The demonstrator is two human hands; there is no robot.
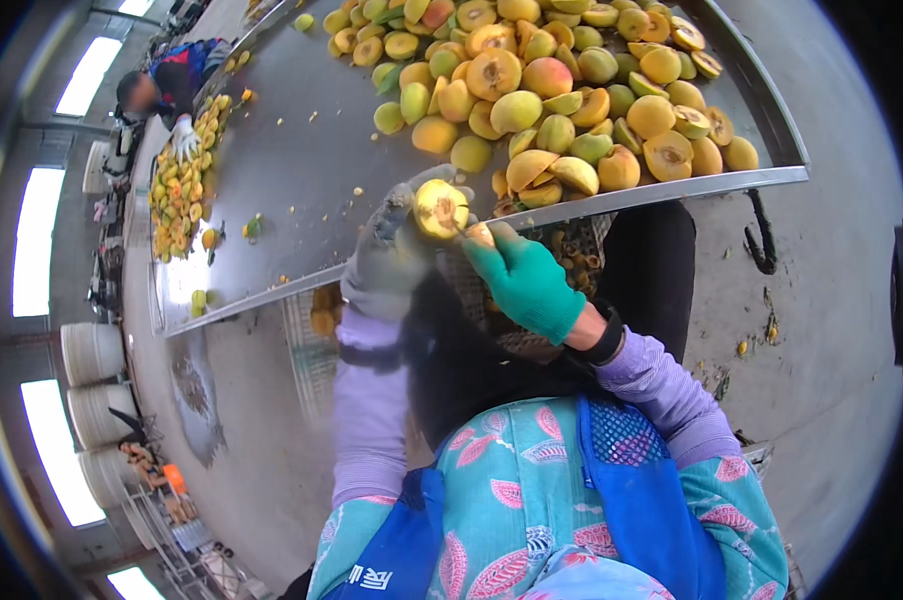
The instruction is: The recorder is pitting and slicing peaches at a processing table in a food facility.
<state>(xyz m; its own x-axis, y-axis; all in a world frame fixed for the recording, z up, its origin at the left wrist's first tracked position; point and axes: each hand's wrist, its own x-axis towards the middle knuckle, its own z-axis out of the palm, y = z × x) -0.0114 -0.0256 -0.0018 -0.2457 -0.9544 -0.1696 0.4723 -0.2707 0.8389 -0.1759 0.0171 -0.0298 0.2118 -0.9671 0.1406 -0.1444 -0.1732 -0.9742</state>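
Observation:
Above the near rim of a metal table [646, 187], my left hand [391, 232], in a grey glove, is shut on a yellow halved stone fruit [440, 208], its brownish cut face showing. My right hand [534, 281], in a green knit glove with a bare fingertip, is closed around a small tool whose blade or tip reaches the fruit's edge; most of the tool is hidden in the fingers. Just beyond both hands lies a large pile of whole and halved yellow-green and orange fruit [538, 112], with a few leaves among it.
A co-worker [170, 82] with a white glove [185, 137] leans over another fruit pile [181, 195] at the table's far left. Beneath the near rim are a crate [571, 255] holding fruit pieces and a pale crate [305, 352]. White tubs [91, 352] stand along the left.

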